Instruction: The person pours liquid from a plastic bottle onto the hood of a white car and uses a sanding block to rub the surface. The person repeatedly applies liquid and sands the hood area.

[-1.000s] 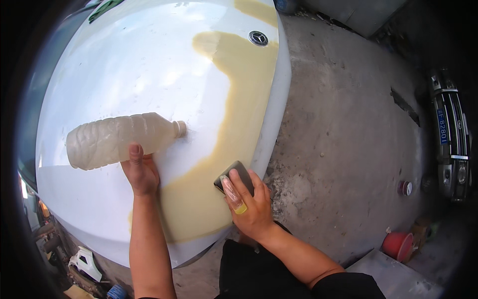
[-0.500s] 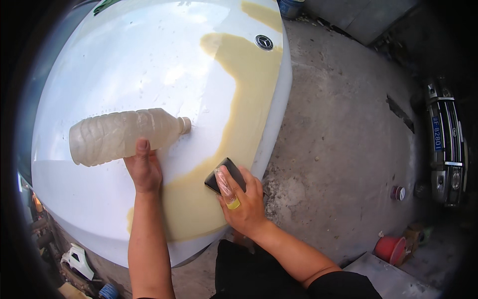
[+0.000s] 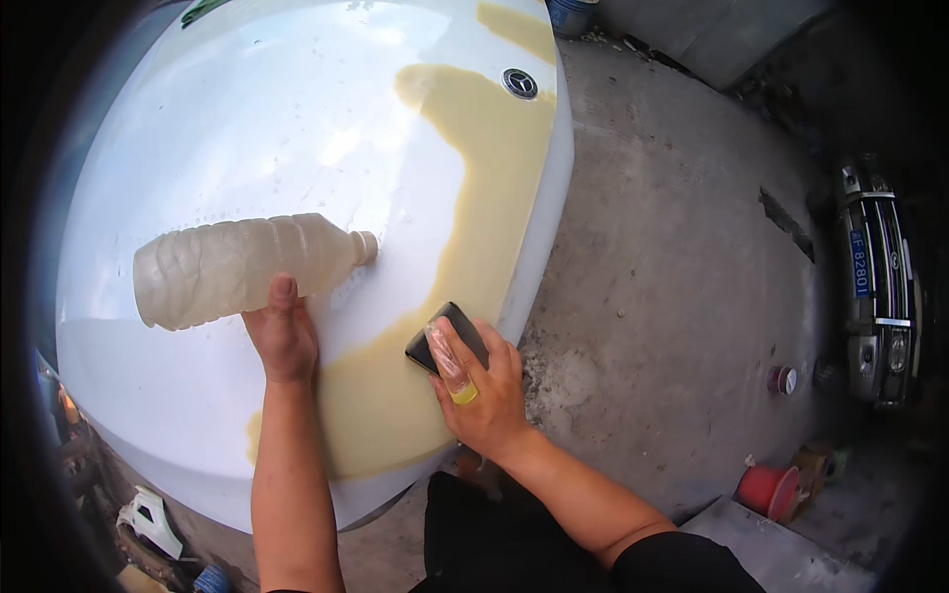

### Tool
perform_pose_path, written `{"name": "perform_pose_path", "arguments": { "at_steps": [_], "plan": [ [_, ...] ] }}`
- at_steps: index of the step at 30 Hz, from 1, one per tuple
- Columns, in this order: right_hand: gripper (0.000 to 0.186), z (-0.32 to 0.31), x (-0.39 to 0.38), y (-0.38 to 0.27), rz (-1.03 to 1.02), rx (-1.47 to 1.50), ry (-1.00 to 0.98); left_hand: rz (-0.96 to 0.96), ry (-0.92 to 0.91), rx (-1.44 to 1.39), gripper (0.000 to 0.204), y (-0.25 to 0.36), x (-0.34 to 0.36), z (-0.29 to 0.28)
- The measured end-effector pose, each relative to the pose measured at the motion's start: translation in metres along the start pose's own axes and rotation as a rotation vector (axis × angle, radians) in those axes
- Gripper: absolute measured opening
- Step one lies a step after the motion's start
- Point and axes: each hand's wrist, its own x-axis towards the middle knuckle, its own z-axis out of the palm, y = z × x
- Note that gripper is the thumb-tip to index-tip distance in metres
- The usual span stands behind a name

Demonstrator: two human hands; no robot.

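Observation:
A cloudy clear plastic bottle point(image 3: 237, 267) lies on its side in my left hand point(image 3: 283, 336). My left thumb presses against its near side, and its capped neck points right over the white car panel point(image 3: 287, 128). My right hand point(image 3: 486, 395) grips a dark, flat sanding block point(image 3: 460, 324) held against the yellowish-beige patch point(image 3: 494, 198) along the panel's right part. One right finger is wrapped in clear film with a yellow band point(image 3: 465, 394). The block's underside is hidden.
A round emblem point(image 3: 520, 83) sits near the panel's far right edge. Concrete floor point(image 3: 672, 247) lies to the right, with a small can point(image 3: 784, 381), a red bucket point(image 3: 769, 490) and a dark car front point(image 3: 882, 287). At lower left are a white plastic part point(image 3: 153, 522) and a blue container point(image 3: 213, 579).
My right hand and the block have slid slightly away from me across the beige patch. My left hand keeps its hold on the bottle, and the whole view has shifted a little.

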Motion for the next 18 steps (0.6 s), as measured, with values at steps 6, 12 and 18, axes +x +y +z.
{"name": "perform_pose_path", "arguments": {
  "at_steps": [6, 12, 18],
  "plan": [
    [0.063, -0.008, 0.136, 0.075, 0.122, -0.171, 0.088, -0.017, -0.042, -0.031, 0.07, -0.003, 0.004, 0.01],
    [0.05, -0.006, -0.015, 0.007, -0.008, -0.048, -0.008, 0.029, 0.012, 0.006, 0.062, -0.006, -0.004, -0.003],
    [0.059, -0.01, 0.086, 0.07, 0.091, -0.141, 0.113, 0.016, -0.031, -0.007, 0.063, -0.007, -0.002, 0.0]
  ]
}}
